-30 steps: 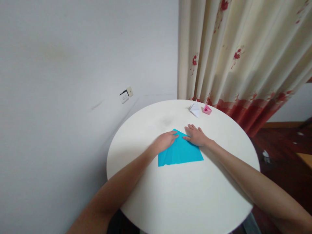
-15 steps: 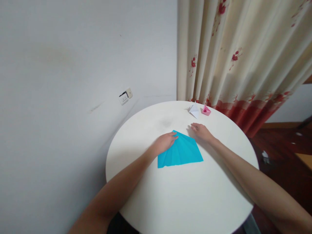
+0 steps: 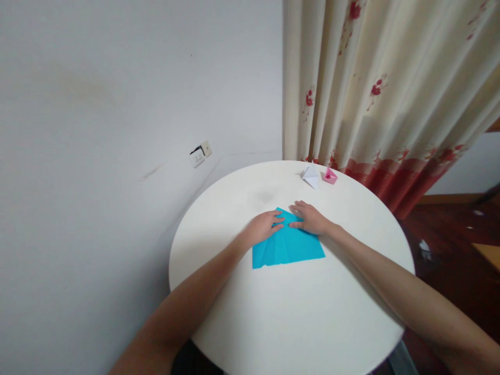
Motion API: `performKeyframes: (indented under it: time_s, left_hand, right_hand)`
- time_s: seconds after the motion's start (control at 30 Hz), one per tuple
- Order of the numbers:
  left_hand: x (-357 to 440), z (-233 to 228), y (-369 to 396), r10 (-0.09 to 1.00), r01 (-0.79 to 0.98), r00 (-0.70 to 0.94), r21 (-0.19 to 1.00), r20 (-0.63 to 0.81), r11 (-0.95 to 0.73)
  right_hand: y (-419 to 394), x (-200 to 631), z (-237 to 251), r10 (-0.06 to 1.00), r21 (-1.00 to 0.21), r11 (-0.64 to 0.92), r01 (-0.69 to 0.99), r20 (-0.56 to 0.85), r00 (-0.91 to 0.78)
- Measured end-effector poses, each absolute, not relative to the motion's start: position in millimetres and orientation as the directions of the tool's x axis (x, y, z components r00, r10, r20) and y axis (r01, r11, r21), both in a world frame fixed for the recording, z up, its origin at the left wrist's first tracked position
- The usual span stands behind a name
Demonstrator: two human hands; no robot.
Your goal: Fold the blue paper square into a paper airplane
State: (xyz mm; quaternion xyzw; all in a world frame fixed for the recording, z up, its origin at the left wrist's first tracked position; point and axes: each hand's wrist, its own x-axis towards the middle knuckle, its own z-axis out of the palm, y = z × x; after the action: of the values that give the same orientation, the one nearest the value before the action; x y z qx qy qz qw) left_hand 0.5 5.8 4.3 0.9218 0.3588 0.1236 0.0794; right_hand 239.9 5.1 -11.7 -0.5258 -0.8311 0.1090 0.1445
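The blue paper [image 3: 288,245] lies flat on the round white worktop [image 3: 297,312], a little beyond its middle, with its pointed far corner toward the wall. Both hands rest on the far part of the sheet. The left hand [image 3: 264,226] lies palm down on the left side of the point, its fingers [image 3: 278,221] spread and flat, holding nothing, only pressing. The right hand [image 3: 312,219] lies palm down on the right side, its fingers [image 3: 296,225] also stretched out and gripping nothing; the tips of both hands almost meet near the point.

The step in hand looks like pressing a fold down along the far edges of the paper. To do it well, I think one hand should keep the sheet still while the other slides along the crease from the point outward, with flat fingertips and even pressure, so that the edges stay lined up and the paper does not slip on the smooth surface. Faint crease lines show on the left half of the sheet.

There are no real containers here. At the far rim of the worktop stand a small white folded paper figure [image 3: 311,176] and, just beside it, a small pink folded paper figure [image 3: 330,176] that looks like an open little box; I cannot tell whether anything is inside it. Behind them hangs a curtain [image 3: 375,88] with red flowers.
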Motion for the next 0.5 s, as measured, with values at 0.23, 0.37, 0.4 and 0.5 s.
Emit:
performKeyframes:
  time_s: [0.23, 0.37, 0.4, 0.5]
  left_hand:
    - [-1.0, 3.1, 7.3, 0.688, 0.634, 0.703, 0.281, 0.179, -0.721]
    - [-1.2, 2.4, 7.1, 0.697, 0.636, 0.693, 0.297, 0.184, -0.712]
    - [-1.3, 2.0, 7.3, 0.699, 0.638, 0.691, 0.299, 0.185, -0.71]
    - [-1.7, 0.3, 8.7, 0.695, 0.635, 0.695, 0.296, 0.185, -0.714]
  right_hand:
    - [7.9, 246.1, -10.1, 0.909, -0.346, 0.412, 0.843, 0.086, -0.409]
    - [7.7, 245.6, -9.7, 0.909, -0.354, 0.411, 0.84, 0.092, -0.406]
    - [7.8, 245.8, -9.8, 0.908, -0.354, 0.414, 0.839, 0.093, -0.408]
    - [7.9, 246.3, -9.9, 0.907, -0.35, 0.417, 0.839, 0.095, -0.411]
